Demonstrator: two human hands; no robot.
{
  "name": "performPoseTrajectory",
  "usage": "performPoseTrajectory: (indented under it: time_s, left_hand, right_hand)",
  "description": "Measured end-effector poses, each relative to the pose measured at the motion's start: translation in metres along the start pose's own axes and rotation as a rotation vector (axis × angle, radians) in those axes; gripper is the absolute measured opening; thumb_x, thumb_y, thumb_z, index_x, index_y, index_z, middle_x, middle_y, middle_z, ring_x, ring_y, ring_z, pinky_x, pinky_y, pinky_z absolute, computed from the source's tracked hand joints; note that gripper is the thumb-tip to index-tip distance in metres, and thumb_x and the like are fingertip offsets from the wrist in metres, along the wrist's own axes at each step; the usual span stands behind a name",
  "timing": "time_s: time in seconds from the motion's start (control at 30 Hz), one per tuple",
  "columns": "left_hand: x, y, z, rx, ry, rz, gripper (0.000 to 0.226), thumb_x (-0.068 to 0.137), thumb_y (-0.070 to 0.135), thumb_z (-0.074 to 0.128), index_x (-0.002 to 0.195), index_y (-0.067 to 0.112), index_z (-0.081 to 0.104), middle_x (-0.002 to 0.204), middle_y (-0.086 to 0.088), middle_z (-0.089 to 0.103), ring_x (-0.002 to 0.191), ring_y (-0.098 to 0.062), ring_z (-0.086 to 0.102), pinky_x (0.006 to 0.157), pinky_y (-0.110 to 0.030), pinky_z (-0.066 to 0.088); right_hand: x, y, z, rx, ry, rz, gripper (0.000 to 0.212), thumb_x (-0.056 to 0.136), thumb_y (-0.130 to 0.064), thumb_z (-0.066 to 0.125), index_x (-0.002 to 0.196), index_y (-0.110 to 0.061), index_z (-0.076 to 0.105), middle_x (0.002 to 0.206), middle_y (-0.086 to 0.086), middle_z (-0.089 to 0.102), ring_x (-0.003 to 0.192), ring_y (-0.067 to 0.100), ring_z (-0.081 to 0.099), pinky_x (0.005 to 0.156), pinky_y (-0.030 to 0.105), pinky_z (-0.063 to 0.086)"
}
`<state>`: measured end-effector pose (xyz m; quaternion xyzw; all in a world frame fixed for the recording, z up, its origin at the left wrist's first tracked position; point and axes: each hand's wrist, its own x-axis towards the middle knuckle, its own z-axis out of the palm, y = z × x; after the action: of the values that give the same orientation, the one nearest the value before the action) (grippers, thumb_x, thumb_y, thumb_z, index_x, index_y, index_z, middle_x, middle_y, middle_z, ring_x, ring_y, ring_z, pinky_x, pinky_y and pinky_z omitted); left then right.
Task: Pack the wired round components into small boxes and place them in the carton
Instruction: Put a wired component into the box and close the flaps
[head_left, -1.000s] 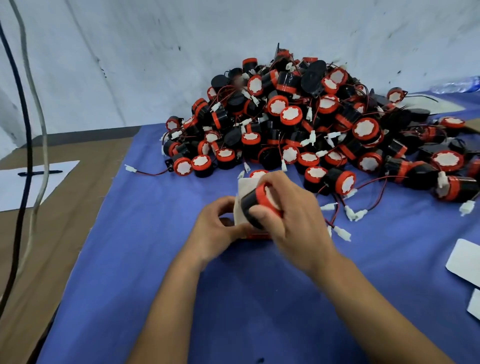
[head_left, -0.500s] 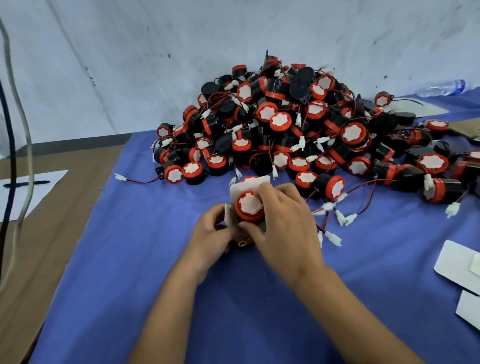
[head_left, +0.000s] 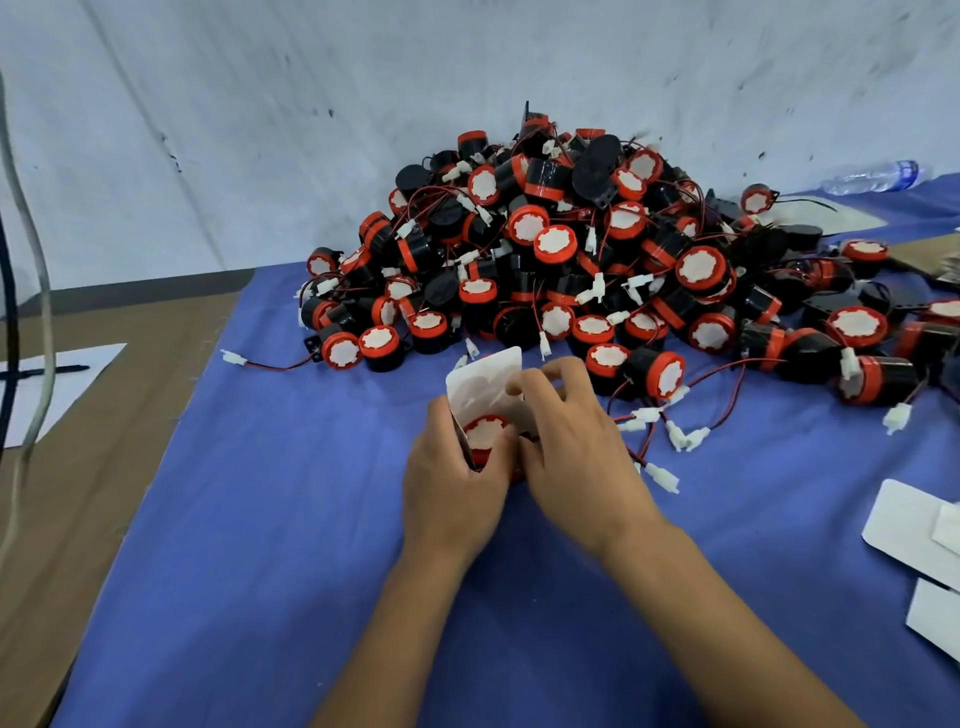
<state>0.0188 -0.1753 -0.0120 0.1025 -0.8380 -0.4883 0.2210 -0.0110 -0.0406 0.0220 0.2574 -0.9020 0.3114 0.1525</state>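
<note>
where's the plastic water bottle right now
In the head view the plastic water bottle lies on its side at the far right, against the white wall, behind and right of the component pile.

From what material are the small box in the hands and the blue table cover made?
Small box: probably thin white card, matte; its open flap stands flat with a clean cut edge. Blue table cover: looks like soft woven cloth, matte, no shine, lying in slight folds.
</note>
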Motion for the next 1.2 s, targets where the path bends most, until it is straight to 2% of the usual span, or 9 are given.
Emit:
performPoseTrajectory:
  time_s: [0.1, 0.2, 0.33, 0.47, 0.53, 0.63, 0.8, 0.97, 1.2]
  left_hand:
    - [0.005, -0.002, 0.002, -0.004, 0.088, -0.062, 0.012, 0.1, 0.034, 0.06, 0.097, 0.022, 0.057, 0.085, 0.006, 0.064, 0.08, -0.018, 0.061, 0.071, -0.049, 0.054]
    - [0.012, -0.006, -0.005, -0.021, 0.148, -0.139, 0.009, 0.098, 0.019, 0.061, 0.091, 0.022, 0.058, 0.082, 0.007, 0.063, 0.078, -0.014, 0.059, 0.065, -0.035, 0.045]
    - [0.017, -0.009, -0.012, -0.101, 0.137, -0.202, 0.008, 0.095, 0.02, 0.068, 0.095, 0.026, 0.062, 0.09, 0.01, 0.07, 0.087, -0.013, 0.066, 0.065, -0.028, 0.049]
    - [0.014, -0.006, -0.008, -0.039, 0.116, -0.142, 0.014, 0.091, 0.027, 0.075, 0.098, 0.027, 0.063, 0.089, 0.011, 0.07, 0.084, -0.009, 0.067, 0.07, -0.035, 0.057]
    - [0.014, -0.004, -0.006, -0.017, 0.12, -0.137, 0.016, 0.089, 0.029, 0.076, 0.096, 0.021, 0.064, 0.087, 0.006, 0.071, 0.082, -0.016, 0.067, 0.071, -0.043, 0.058]
    - [0.015, -0.003, -0.007, -0.024, 0.102, -0.167, 0.012, 0.092, 0.032, 0.072, 0.097, 0.024, 0.064, 0.085, 0.006, 0.071, 0.081, -0.014, 0.066, 0.074, -0.046, 0.058]
    - [0.01, 0.004, -0.01, -0.077, 0.069, -0.176, 0.026, 0.08, 0.03, 0.047, 0.095, 0.019, 0.065, 0.087, 0.002, 0.072, 0.085, -0.023, 0.066, 0.075, -0.052, 0.057]
    - [0.011, 0.003, -0.007, -0.054, 0.073, -0.195, 0.015, 0.086, 0.02, 0.066, 0.094, 0.032, 0.064, 0.083, 0.014, 0.071, 0.079, -0.008, 0.066, 0.072, -0.044, 0.06]
    - [0.013, 0.0, -0.01, -0.095, 0.022, -0.183, 0.016, 0.082, 0.032, 0.061, 0.095, 0.033, 0.069, 0.083, 0.018, 0.072, 0.078, -0.005, 0.066, 0.069, -0.034, 0.056]
  right_hand:
    - [0.001, 0.005, -0.003, -0.067, -0.029, 0.012, 0.038, 0.097, -0.029, 0.066, 0.128, -0.024, 0.045, 0.126, -0.003, 0.045, 0.089, 0.019, 0.059, 0.067, 0.031, 0.052]
    - [0.006, 0.012, -0.018, -0.18, -0.08, 0.105, 0.043, 0.095, -0.053, 0.065, 0.121, -0.025, 0.046, 0.097, -0.004, 0.064, 0.081, 0.021, 0.064, 0.069, 0.041, 0.056]
    - [0.008, 0.012, -0.026, -0.136, 0.016, 0.176, 0.029, 0.096, -0.043, 0.069, 0.091, -0.018, 0.053, 0.068, -0.002, 0.06, 0.065, 0.023, 0.059, 0.061, 0.043, 0.053]
    - [0.0, -0.012, -0.009, 0.133, 0.069, 0.114, 0.007, 0.098, -0.014, 0.064, 0.092, -0.015, 0.066, 0.079, -0.001, 0.068, 0.073, 0.017, 0.064, 0.068, 0.039, 0.054]
    - [-0.003, -0.025, 0.001, 0.146, -0.03, 0.066, 0.019, 0.097, -0.003, 0.056, 0.097, -0.015, 0.07, 0.091, -0.001, 0.071, 0.083, 0.015, 0.064, 0.074, 0.035, 0.054]
    - [-0.012, -0.035, 0.012, -0.056, -0.079, -0.026, 0.023, 0.091, -0.005, 0.057, 0.102, -0.021, 0.069, 0.105, -0.007, 0.067, 0.096, 0.014, 0.057, 0.084, 0.026, 0.051]
    - [-0.016, -0.036, 0.008, -0.271, -0.095, 0.021, 0.014, 0.092, -0.011, 0.053, 0.096, -0.023, 0.06, 0.106, -0.005, 0.064, 0.084, 0.017, 0.033, 0.073, 0.027, 0.03]
    - [-0.016, -0.037, 0.011, -0.22, -0.13, 0.017, 0.021, 0.096, -0.012, 0.051, 0.113, -0.021, 0.059, 0.122, -0.003, 0.06, 0.099, 0.019, 0.048, 0.082, 0.027, 0.04]
    - [-0.008, -0.025, 0.005, -0.148, -0.02, 0.183, 0.03, 0.101, -0.014, 0.049, 0.124, -0.019, 0.032, 0.074, -0.009, 0.049, 0.059, 0.008, 0.048, 0.045, 0.023, 0.03]
